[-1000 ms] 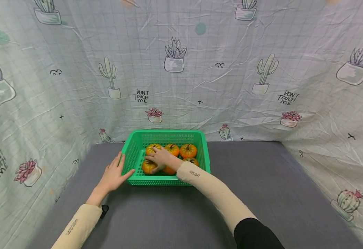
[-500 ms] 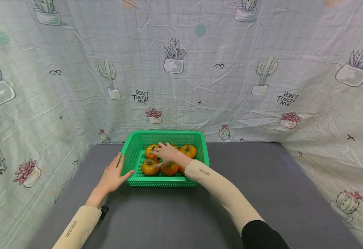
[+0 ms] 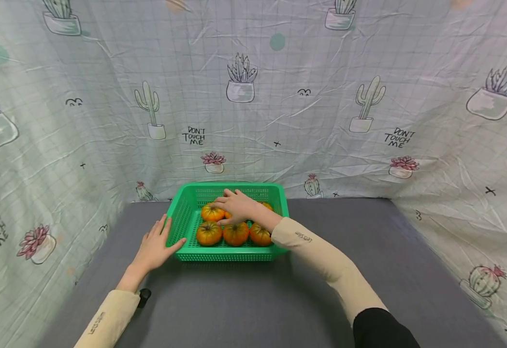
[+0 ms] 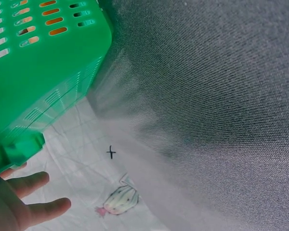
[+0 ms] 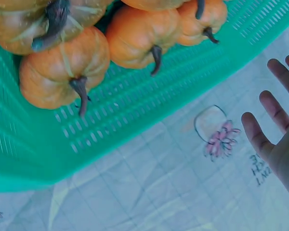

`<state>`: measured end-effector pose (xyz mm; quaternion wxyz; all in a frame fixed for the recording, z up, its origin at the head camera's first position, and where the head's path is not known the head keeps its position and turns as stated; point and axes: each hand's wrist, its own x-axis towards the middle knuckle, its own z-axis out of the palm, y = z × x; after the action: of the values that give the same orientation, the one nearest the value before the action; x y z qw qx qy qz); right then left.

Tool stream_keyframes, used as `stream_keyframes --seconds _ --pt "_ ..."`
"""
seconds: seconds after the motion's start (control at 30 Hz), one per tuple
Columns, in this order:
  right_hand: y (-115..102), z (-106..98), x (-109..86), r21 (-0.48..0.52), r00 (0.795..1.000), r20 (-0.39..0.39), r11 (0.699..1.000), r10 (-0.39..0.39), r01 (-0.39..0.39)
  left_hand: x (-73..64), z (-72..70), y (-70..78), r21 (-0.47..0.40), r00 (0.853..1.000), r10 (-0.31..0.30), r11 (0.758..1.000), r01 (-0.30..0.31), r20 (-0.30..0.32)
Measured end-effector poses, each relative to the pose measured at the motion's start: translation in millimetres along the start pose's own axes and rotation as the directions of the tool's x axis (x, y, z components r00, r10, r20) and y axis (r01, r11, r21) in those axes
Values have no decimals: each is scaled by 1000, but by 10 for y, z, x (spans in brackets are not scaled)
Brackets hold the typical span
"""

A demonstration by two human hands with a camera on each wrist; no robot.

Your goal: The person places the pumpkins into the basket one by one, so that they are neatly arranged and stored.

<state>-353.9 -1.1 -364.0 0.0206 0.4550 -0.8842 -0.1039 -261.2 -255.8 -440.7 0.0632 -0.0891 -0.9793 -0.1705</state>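
Note:
A green plastic basket [image 3: 231,252] holds several small orange pumpkins [image 3: 209,234] with dark stems, set in two rows. My left hand [image 3: 154,245] lies at the basket's left side, fingers extended and thumb spread toward the near corner; the left wrist view has its fingers [image 4: 50,209] beside the green rim. Over the pumpkins hovers my right hand [image 3: 240,209], covering part of the back row in the head view. Its fingers [image 5: 257,134] are spread with nothing between them, and pumpkins [image 5: 67,72] sit to one side in the right wrist view.
The basket stands at the back of a dark grey table [image 3: 236,299], close to a hanging cloth [image 3: 279,121] printed with cacti. More of that cloth rises along both sides. A small black object [image 3: 144,296] shows by the left wrist.
My right hand has lifted off the left-hand pumpkins and drifted right and back, uncovering the front row. The left hand keeps its place at the basket's side.

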Motion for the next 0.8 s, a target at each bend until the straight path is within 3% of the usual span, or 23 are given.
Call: stream_keyframes --seconds 0.17,0.4,0.63,0.8 --pt "-18 -120 -135 -44 1000 -23 999 -21 20 9 6 4 11 1000 1 1000 -1 -11" --pt "44 -248 -464 -18 992 -104 998 -65 64 -35 -1 77 63 994 15 998 -8 -109" --pt "185 -168 -855 46 983 -181 998 -36 45 -118 25 128 59 978 24 998 -12 -208" --pt "268 -41 -1119 62 968 -251 998 -10 26 -196 56 96 -26 963 33 999 -42 -268"
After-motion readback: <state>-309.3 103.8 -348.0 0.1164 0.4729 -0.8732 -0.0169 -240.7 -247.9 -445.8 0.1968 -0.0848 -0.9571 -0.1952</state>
